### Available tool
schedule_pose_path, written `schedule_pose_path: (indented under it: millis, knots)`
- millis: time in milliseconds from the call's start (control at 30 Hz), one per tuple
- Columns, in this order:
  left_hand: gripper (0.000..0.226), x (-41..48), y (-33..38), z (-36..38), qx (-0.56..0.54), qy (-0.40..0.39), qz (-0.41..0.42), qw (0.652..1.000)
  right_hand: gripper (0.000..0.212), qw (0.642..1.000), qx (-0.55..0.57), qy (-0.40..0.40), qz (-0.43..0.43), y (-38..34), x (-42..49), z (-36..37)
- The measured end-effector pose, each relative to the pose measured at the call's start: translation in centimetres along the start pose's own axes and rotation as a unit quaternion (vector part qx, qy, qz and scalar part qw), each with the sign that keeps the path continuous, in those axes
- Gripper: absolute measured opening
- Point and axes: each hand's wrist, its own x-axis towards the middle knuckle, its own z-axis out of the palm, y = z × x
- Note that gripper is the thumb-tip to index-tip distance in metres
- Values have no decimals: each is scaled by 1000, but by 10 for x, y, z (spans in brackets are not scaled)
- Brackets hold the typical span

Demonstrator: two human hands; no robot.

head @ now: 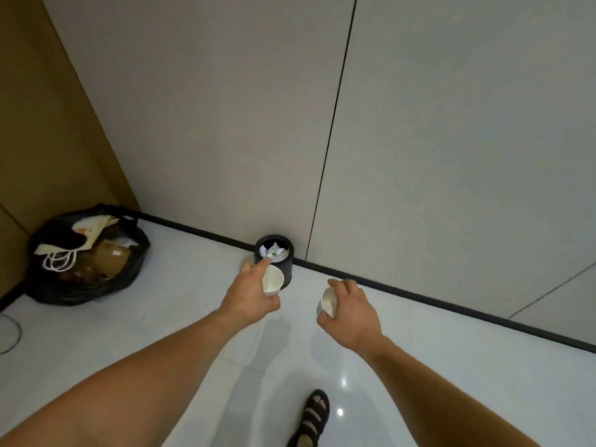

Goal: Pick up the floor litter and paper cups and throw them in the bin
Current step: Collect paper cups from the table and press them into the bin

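Observation:
A small black round bin (288, 265) stands on the white floor against the wall's dark skirting, with crumpled paper (273, 250) inside. My left hand (250, 295) grips a white paper cup (272, 280), held tilted in front of the bin's near side. My right hand (353, 309) grips a second white paper cup (328, 302), mouth turned to the left, lower and to the right of the bin. Both arms reach forward over the floor.
An open black rubbish bag (96, 285) full of paper bags and cardboard sits in the left corner by the brown wall. A thin cable (14, 333) lies at the far left. My sandalled foot (311, 417) stands on the glossy tiles below.

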Motion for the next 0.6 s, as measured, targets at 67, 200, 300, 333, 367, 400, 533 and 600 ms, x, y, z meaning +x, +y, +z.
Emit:
schedule_pose_path:
  millis: [67, 200, 300, 333, 367, 400, 533, 600]
  knots:
    - [79, 30, -4, -5, 3, 15, -9, 1000, 72, 1000, 8, -2, -12, 0, 41, 2]
    - [79, 92, -8, -25, 27, 52, -37, 998, 72, 999, 31, 0, -45, -4, 126, -5]
    - [78, 137, -7, -31, 30, 72, -47, 996, 71, 997, 33, -11, -69, -3, 180, -11]
    - [78, 152, -6, -32, 27, 77, -47, 996, 71, 997, 28, -12, -75, -1, 198, -14]
    - [78, 167, -5, -30, 23, 79, -50, 995, 70, 997, 28, -12, -78, 2, 216, -16]
    - [78, 181, -5, -27, 22, 74, -56, 995, 70, 997, 26, -18, -73, 6, 233, -16]
    - [79, 235, -14, -16, 22, 50, -61, 997, 71, 997, 22, -44, -60, 13, 289, -6]
    - [81, 270, -29, -11, 22, 43, -71, 996, 71, 997, 27, -51, -52, 14, 322, 6]
